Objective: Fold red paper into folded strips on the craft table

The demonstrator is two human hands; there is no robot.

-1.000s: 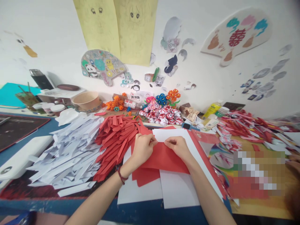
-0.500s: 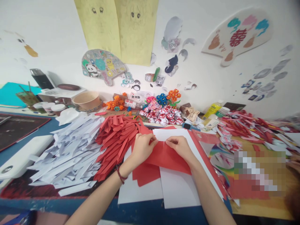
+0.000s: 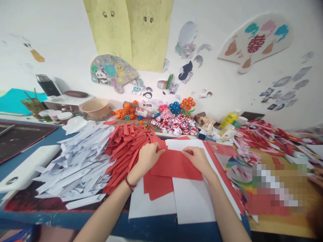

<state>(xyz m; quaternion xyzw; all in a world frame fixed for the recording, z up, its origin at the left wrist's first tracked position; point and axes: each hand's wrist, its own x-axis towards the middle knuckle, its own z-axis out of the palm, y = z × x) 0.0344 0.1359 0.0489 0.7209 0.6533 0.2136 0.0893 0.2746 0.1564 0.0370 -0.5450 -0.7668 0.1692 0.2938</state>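
Note:
A sheet of red paper (image 3: 176,165) is stretched between my two hands, its long top edge running from one to the other. My left hand (image 3: 149,155) pinches its upper left part between thumb and fingers. At the upper right, my right hand (image 3: 196,158) pinches the same edge. Beneath it lie more red sheets (image 3: 160,190) and white paper sheets (image 3: 194,203). Left of my left hand are a heap of folded red paper strips (image 3: 123,144) and a larger heap of folded white paper strips (image 3: 78,161).
Red-and-white paper flowers (image 3: 174,125) and a bottle (image 3: 145,112) line the back by the wall. A white power bank-like device (image 3: 30,168) lies left. Loose red strips (image 3: 264,134) cover the right side, where a blurred patch hides part. Part of another person's hand shows at the right edge.
My hands have drawn apart along the top edge, the left one moving left and the right one slightly right. The red sheet now lies flatter and straighter between them.

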